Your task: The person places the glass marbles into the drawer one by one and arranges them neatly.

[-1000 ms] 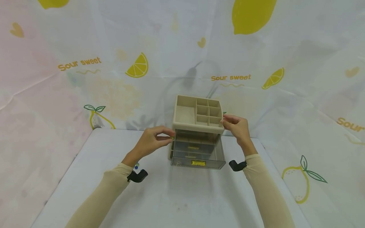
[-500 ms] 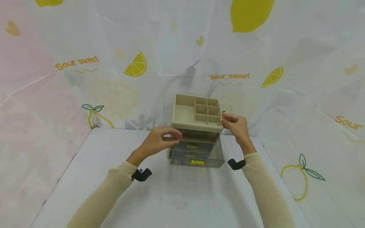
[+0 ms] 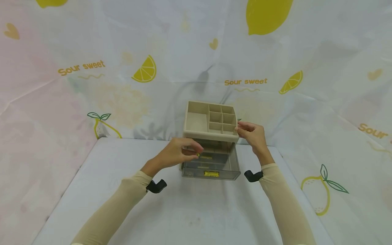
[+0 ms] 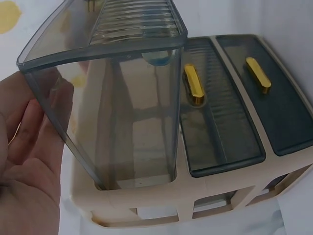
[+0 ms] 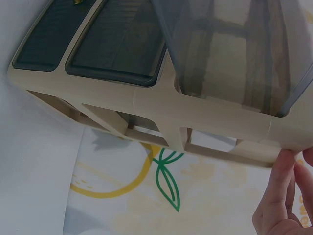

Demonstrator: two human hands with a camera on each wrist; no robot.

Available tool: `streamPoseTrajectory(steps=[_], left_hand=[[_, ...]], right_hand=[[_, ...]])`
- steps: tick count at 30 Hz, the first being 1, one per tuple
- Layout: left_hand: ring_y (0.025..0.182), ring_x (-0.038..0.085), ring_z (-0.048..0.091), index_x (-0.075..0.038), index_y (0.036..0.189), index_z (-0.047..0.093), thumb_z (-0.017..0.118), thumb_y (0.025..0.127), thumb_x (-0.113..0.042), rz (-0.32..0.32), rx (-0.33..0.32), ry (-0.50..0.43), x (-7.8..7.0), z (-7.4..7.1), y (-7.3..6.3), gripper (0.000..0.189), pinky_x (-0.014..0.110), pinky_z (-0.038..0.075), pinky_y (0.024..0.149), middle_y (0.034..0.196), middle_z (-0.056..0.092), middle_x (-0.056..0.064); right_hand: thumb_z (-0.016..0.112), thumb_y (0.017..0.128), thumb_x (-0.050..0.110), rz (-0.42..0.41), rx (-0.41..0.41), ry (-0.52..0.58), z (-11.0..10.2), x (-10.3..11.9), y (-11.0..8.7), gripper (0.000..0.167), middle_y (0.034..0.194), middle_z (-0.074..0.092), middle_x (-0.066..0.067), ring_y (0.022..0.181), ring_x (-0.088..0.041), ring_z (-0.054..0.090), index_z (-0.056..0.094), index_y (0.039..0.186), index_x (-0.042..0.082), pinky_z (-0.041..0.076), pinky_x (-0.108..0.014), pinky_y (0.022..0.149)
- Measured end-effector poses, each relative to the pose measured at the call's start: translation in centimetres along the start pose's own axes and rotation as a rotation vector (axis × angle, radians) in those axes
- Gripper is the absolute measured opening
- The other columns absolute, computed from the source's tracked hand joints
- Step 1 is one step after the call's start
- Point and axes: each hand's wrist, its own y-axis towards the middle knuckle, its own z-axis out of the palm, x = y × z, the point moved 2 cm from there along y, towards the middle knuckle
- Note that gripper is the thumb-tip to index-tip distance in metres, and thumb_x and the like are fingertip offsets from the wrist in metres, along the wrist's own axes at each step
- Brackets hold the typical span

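Note:
A beige desktop drawer organizer (image 3: 196,133) stands on the white table, its top drawer (image 3: 225,175) pulled out. This drawer is clear grey plastic with a gold handle (image 3: 211,174). My left hand (image 3: 176,152) is over the drawer's left side, with thumb and fingers pinching a small yellow thing (image 3: 198,154). The fingers mostly cover it, so its kind is unclear. With thumb and fingers, my right hand (image 3: 255,136) holds the organizer's upper right edge. In the right wrist view, the right fingers (image 5: 279,188) touch the beige frame (image 5: 220,122).
Two lower drawers, the middle one (image 4: 220,122) and the bottom one (image 4: 279,98), are shut and have gold handles. The organizer's top has one large compartment (image 3: 197,121) and several small ones. A lemon-print cloth (image 3: 171,102) hangs behind the table (image 3: 128,156).
My left hand has moved right, from beside the organizer's left side to over the pulled-out drawer, carrying the small yellow thing. My right hand stays on the organizer's edge.

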Motion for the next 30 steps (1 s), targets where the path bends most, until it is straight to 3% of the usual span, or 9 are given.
streamPoseTrajectory(steps=[7,13,18,30], left_hand=[[0.097,0.011,0.066,-0.003,0.109,0.069,0.074,0.083,0.002,0.078,0.120,0.100,-0.1,0.5,0.4,0.027,0.024,0.057,0.079,0.105,0.069,0.004],[0.093,0.007,0.066,-0.010,0.105,0.069,0.075,0.083,0.003,0.030,0.237,0.130,-0.5,1.0,0.9,0.026,0.021,0.056,0.079,0.107,0.069,0.003],[0.091,0.008,0.066,-0.009,0.102,0.070,0.075,0.082,0.005,0.021,0.313,0.181,-1.0,1.3,1.5,0.024,0.018,0.055,0.079,0.105,0.070,0.006],[0.091,0.011,0.066,-0.001,0.104,0.070,0.072,0.083,0.008,0.033,0.404,0.245,-0.9,2.1,2.5,0.023,0.016,0.054,0.078,0.098,0.070,0.006]], right_hand=[[0.074,0.086,0.006,0.021,-0.016,0.023,0.1,-0.1,0.0,0.038,0.085,0.069,0.005,0.074,-0.005,0.067,0.065,0.120,-0.008,0.058,-0.021,0.070],[0.075,0.086,0.007,0.031,-0.020,0.010,0.3,0.0,-0.1,0.036,0.088,0.069,0.002,0.074,-0.005,0.067,0.066,0.119,-0.006,0.058,-0.021,0.070],[0.075,0.086,0.007,0.029,-0.013,0.001,0.2,0.1,-0.1,0.038,0.089,0.069,0.001,0.075,-0.005,0.067,0.065,0.120,-0.007,0.058,-0.022,0.070],[0.074,0.086,0.007,0.037,-0.005,0.003,0.0,0.2,0.0,0.038,0.087,0.069,0.004,0.074,-0.005,0.067,0.065,0.120,-0.007,0.058,-0.022,0.070]])
